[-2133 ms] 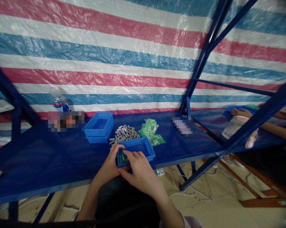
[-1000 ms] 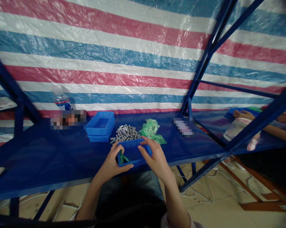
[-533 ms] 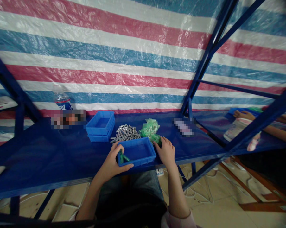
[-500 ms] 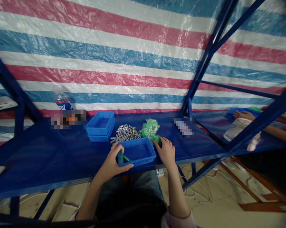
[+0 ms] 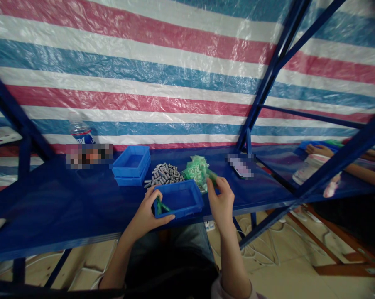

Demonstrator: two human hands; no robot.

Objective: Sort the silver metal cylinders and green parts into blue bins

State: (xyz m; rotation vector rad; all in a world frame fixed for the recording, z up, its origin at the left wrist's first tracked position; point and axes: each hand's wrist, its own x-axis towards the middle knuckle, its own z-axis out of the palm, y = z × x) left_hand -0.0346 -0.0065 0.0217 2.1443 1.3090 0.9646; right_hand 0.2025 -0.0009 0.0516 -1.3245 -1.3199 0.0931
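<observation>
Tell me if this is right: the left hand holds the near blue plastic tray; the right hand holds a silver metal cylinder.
Wrong about the right hand: the head view shows it holding a translucent green plastic bag. The left hand does hold the near blue plastic tray.

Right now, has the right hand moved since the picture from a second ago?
Yes: the right hand has moved rightward, nearer the blue post, from over the right end of the front tray to beyond it.

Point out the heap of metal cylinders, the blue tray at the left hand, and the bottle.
Metal cylinders point(image 5: 166, 174): head view, middle of the heap.
Blue tray point(image 5: 182, 197): head view, bare floor inside.
Bottle point(image 5: 85, 137): head view, on its label.
</observation>
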